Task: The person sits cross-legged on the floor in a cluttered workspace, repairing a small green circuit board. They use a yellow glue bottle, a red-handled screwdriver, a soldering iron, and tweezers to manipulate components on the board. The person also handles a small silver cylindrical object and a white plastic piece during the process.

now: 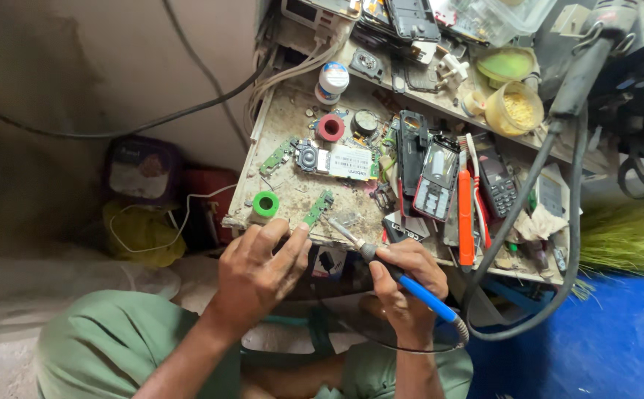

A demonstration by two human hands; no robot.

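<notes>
**Soldering iron in one hand, small board at the desk edge**

My right hand is closed in a pen-like grip around the blue handle of the soldering iron, its metal tip pointing up-left toward the front edge of the desk. I judge the iron light and stiff, but the shaft is likely hot, so the blue handle is the only safe place to hold; its cord trails back under my wrist and could drag.

My left hand is curled at the desk's front edge, fingertips pinching or pressing something small I cannot make out, just below a narrow green circuit strip. That strip looks thin, light and brittle; I would take it by its long edges.

Room is tight. A green tape roll sits near my left fingers, opened phones and an orange tool crowd the right, and thick black cables hang across. The front edge drops straight to my lap.
</notes>
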